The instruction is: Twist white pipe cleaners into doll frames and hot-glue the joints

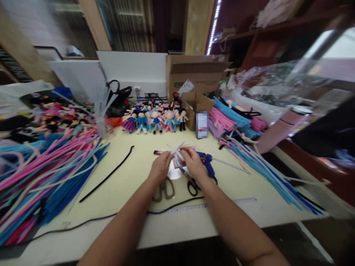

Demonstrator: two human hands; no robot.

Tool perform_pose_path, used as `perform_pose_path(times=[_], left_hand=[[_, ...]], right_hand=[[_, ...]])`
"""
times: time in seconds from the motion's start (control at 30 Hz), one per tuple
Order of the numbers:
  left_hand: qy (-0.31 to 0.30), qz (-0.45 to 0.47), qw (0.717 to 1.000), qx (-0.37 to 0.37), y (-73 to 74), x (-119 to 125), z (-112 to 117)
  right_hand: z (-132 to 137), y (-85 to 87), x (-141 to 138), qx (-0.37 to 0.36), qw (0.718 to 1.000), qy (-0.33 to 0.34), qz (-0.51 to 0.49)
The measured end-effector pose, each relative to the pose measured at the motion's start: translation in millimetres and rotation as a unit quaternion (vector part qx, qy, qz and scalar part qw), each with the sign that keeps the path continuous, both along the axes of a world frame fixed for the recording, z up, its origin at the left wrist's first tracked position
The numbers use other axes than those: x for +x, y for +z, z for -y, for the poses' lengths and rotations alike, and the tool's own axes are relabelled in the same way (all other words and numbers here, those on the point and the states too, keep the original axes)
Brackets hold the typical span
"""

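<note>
Both my hands meet over the middle of the table, pinching a small bundle of white pipe cleaners whose ends fan out upward. My left hand grips it from the left with closed fingers. From the other side my right hand holds it between thumb and fingers. Below my left hand lie the grey-brown handles of a pair of scissors. Black-handled scissors rest under my right wrist. A blue glue gun with a clear glue stick is just right of my right hand.
Pipe cleaners in many colours are heaped at left, with more at right. Finished dolls stand at the back beside a phone and cardboard box. A ruler, black cord and pink bottle are also here.
</note>
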State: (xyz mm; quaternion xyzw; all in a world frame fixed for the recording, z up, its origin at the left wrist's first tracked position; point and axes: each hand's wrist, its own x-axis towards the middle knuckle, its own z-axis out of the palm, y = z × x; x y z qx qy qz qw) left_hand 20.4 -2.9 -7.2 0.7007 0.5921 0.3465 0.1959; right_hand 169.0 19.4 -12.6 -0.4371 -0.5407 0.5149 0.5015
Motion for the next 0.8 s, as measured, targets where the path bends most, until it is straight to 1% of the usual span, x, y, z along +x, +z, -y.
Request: perform_pose_path(times=[0.1, 0.13, 0.17, 0.2, 0.27, 0.33, 0.4, 0.43, 0.5, 0.57, 0.63, 0.7, 0.73, 0.77, 0.8], left_hand=[[0.037, 0.058, 0.998, -0.01, 0.3, -6.8, -6.2], [0.04, 0.08, 0.996, -0.013, 0.3, -8.6, -7.8], [0.04, 0.098, 0.994, -0.013, 0.2, -9.9, -8.9], [0.039, 0.111, 0.993, -0.012, 0.1, -10.7, -9.4], [0.034, 0.126, 0.991, -0.009, 0.0, -10.8, -8.7], [0.031, 0.139, 0.99, -0.011, 0.3, -9.5, -6.6], [0.025, 0.156, 0.987, -0.018, 1.4, -7.6, -4.1], [0.022, 0.165, 0.986, -0.021, 2.3, -6.6, -2.9], [0.017, 0.177, 0.984, -0.021, 5.0, -4.4, -0.6], [0.012, 0.183, 0.983, -0.015, 8.8, -1.8, 1.8], [0.006, 0.181, 0.983, -0.011, 13.4, 1.2, 4.1], [-0.004, 0.17, 0.985, -0.008, 18.5, 3.7, 6.2], [-0.008, 0.159, 0.987, -0.007, 21.0, 4.4, 7.0], [-0.01, 0.145, 0.989, -0.004, 23.2, 4.6, 7.6], [-0.009, 0.129, 0.992, -0.002, 25.1, 4.2, 8.0]], right_hand=[[3.5, 11.1, 3.3, 0.078, 0.989, -0.067, 0.109], [6.9, 16.6, 3.8, 0.101, 0.981, -0.071, 0.15], [11.8, 22.5, 3.8, 0.122, 0.973, -0.059, 0.189], [18.4, 28.4, 3.6, 0.142, 0.963, -0.029, 0.227], [35.6, 37.8, 4.7, 0.171, 0.939, 0.06, 0.292], [56.1, 41.5, 11.5, 0.18, 0.916, 0.137, 0.33], [75.4, 38.0, 26.8, 0.166, 0.91, 0.17, 0.34], [83.0, 34.0, 37.6, 0.156, 0.912, 0.167, 0.34], [91.7, 23.7, 63.3, 0.122, 0.922, 0.126, 0.345], [90.0, 12.9, 89.6, 0.073, 0.924, 0.04, 0.374], [78.6, 4.3, 110.6, 0.051, 0.911, -0.06, 0.406], [60.8, -1.3, 122.1, 0.054, 0.897, -0.134, 0.417], [51.1, -3.0, 123.8, 0.053, 0.896, -0.151, 0.415], [41.7, -4.1, 123.1, 0.047, 0.899, -0.153, 0.408], [33.1, -4.7, 120.5, 0.043, 0.905, -0.138, 0.399]])
